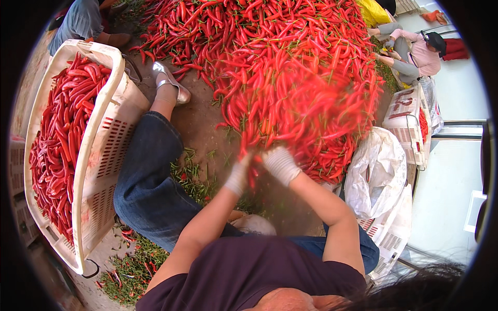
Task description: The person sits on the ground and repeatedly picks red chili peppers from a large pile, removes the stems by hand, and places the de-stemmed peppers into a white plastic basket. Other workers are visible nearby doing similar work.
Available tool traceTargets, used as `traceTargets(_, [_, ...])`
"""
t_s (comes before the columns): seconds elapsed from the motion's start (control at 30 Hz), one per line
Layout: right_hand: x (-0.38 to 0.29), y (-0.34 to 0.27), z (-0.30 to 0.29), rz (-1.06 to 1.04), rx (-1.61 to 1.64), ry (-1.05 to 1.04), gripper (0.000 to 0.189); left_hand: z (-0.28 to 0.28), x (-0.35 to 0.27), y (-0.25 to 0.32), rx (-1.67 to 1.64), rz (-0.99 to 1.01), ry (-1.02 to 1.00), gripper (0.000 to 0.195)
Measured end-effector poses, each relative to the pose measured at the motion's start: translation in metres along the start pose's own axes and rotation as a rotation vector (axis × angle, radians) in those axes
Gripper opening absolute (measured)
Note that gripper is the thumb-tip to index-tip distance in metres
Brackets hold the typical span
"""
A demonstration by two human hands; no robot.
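Note:
Both my hands wear white gloves and meet at the near edge of a large heap of red chili peppers (272, 89). My left hand (240, 173) is closed around red chili peppers (253, 177), whose ends hang below it. Close on its right is my right hand (281, 163), fingers towards the same peppers; blur hides whether it grips any. A white plastic crate (116, 101) piled with red chili peppers (68, 144) stands at the left, beside my leg. Green stems (194, 175) lie on the ground between my legs.
A white woven sack (373, 171) lies right of the heap. Beyond it stands another white crate (404, 120) with peppers. A person in a dark cap (422, 50) sits at the upper right; another person's leg (79, 23) is at the upper left. More stems (132, 264) lie behind the left crate.

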State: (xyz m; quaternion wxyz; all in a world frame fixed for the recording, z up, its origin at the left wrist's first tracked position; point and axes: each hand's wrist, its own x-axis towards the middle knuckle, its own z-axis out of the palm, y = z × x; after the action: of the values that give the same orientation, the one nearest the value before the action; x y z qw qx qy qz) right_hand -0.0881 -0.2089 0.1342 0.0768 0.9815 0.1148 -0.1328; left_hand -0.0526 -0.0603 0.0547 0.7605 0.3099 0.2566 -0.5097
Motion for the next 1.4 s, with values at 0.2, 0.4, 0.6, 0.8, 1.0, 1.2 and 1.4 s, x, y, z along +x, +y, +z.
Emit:
traceTargets(0.2, [-0.015, -0.031, 0.008, 0.318, 0.353, -0.328, 0.023, -0.021, 0.006, 0.005, 0.142, -0.096, 0.131, 0.031])
traceTargets(0.4, [-0.007, -0.062, 0.002, -0.193, 0.725, 0.085, 0.017, -0.017, -0.012, 0.029, 0.106, -0.209, 0.219, 0.029])
traceTargets(0.6, [0.065, 0.009, 0.015, 0.174, 0.017, 0.162, 0.023, -0.052, 0.012, 0.036, 0.095, 0.014, 0.157, 0.026])
traceTargets(0.8, [0.101, 0.051, 0.028, -0.211, -0.155, 0.035, 0.027, -0.058, 0.013, 0.015, 0.207, 0.085, 0.249, 0.03])
traceTargets(1.0, [0.06, 0.007, 0.013, -0.137, 0.037, 0.279, 0.02, -0.029, -0.009, 0.012, -0.012, 0.186, 0.001, 0.029])
traceTargets(1.2, [0.019, -0.025, 0.002, 0.004, 0.101, 0.303, 0.018, -0.011, -0.046, 0.011, 0.114, 0.21, 0.041, 0.034])
traceTargets(1.4, [0.001, -0.041, -0.01, 0.03, 0.215, 0.338, 0.033, -0.006, -0.068, 0.023, 0.422, 0.298, 0.037, 0.04])
